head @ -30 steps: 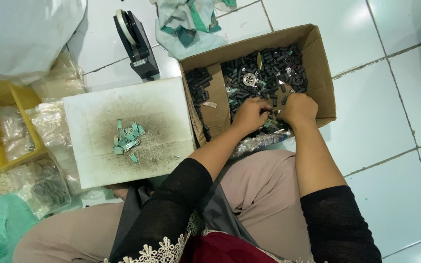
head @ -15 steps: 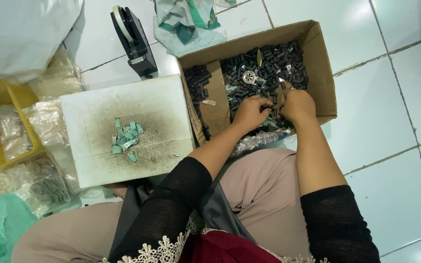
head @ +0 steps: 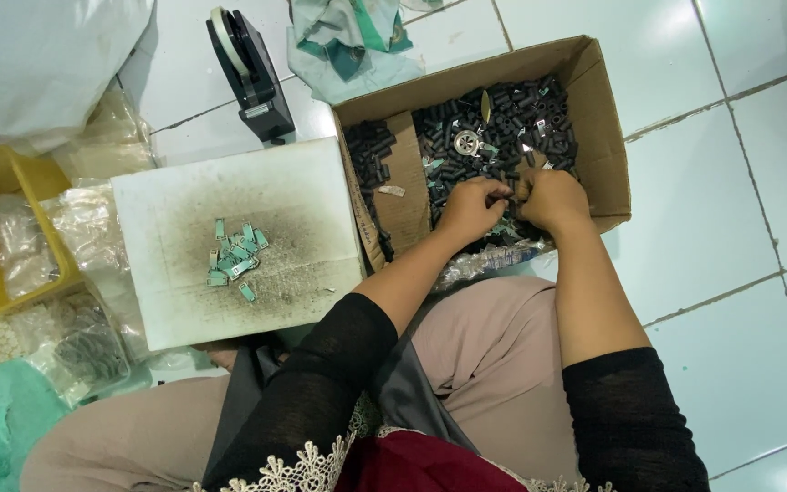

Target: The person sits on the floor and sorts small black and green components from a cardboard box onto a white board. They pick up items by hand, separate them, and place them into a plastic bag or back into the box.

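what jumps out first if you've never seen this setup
Both hands, left hand and right hand, meet over a cardboard box full of small black parts. Left of it, a smudged white board carries a little heap of green pieces.

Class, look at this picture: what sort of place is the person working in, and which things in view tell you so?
Probably a home or small workshop floor used for piecework. The person sits on white floor tiles, both hands in a cardboard box of small black parts; a white board holds small green pieces, with a tape dispenser nearby.
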